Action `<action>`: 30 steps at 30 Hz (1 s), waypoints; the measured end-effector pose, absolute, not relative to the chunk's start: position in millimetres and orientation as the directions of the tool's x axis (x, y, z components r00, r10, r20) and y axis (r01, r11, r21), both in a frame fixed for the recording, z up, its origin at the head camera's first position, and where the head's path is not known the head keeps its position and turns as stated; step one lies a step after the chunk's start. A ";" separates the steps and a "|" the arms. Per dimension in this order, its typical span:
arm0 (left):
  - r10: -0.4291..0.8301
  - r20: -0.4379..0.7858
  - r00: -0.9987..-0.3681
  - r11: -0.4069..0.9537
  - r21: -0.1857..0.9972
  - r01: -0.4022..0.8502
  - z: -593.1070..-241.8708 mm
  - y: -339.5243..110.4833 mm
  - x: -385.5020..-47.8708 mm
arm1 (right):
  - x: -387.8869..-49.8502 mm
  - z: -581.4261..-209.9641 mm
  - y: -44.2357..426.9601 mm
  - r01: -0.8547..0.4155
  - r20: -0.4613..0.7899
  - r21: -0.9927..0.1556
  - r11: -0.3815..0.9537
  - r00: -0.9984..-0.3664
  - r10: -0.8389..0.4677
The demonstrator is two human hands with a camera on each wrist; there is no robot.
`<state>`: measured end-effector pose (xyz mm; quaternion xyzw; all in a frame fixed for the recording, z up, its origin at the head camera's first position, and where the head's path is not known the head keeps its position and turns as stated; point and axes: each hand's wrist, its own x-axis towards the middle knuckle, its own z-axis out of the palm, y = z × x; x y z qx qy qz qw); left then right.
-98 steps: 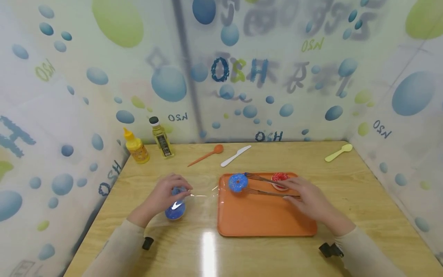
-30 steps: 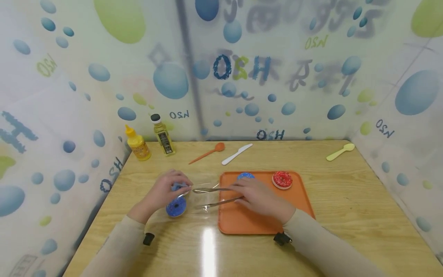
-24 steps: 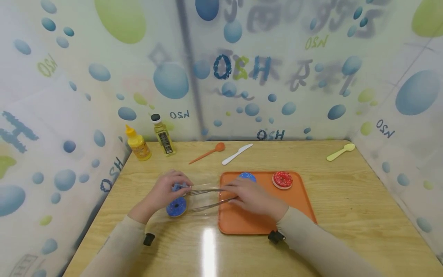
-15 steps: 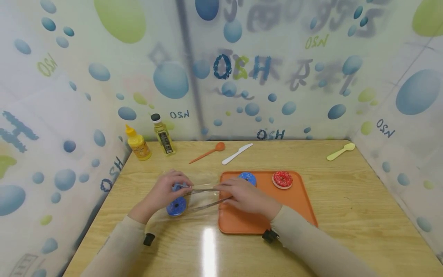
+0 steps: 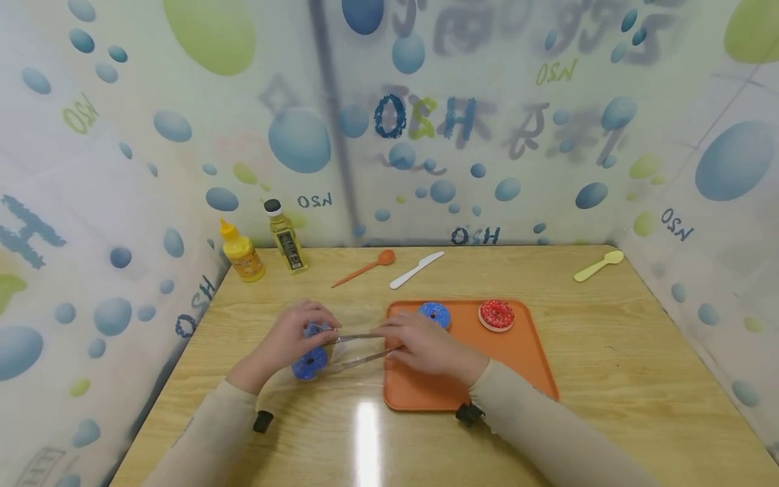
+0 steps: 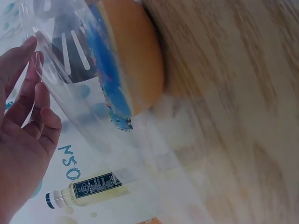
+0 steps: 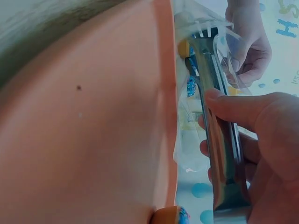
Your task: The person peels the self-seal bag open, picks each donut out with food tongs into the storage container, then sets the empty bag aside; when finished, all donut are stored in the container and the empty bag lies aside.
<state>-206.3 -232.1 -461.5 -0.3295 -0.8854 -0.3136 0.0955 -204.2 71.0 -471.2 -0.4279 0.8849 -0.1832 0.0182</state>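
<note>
My left hand [image 5: 291, 341] pinches the edge of a clear plastic bag [image 6: 154, 154] between thumb and fingers. Inside the bag lie blue sprinkled donuts; one blue donut [image 5: 309, 363] shows below the hand, another is partly behind the fingers. In the right wrist view, my right hand [image 7: 266, 130] grips metal tongs [image 7: 219, 140] with thumb and fingers around the arms. The tongs' slotted tip [image 6: 74, 51] reaches into the bag, beside a blue donut [image 6: 110, 60] in the left wrist view. Whether the tips touch that donut, I cannot tell.
Under my right hand is an orange tray [image 5: 462, 399] holding a blue donut [image 5: 435, 314] and a red donut [image 5: 496, 316]. Behind stand a yellow bottle [image 5: 245, 260] and an oil bottle [image 5: 287, 243], with an orange spoon [image 5: 365, 268], white knife [image 5: 416, 270] and green spoon [image 5: 599, 266].
My right hand has moved left from the tray's right side, bringing the tongs into the bag. The blue donut formerly by the tong tips has shifted slightly right on the tray. My left hand keeps its pinch.
</note>
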 end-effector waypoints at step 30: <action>0.504 0.333 -0.797 0.622 0.500 0.602 -463.9 -239.3 -205.8 | -172.6 -467.3 172.0 -0.705 0.266 -0.298 0.644 -0.709 -0.653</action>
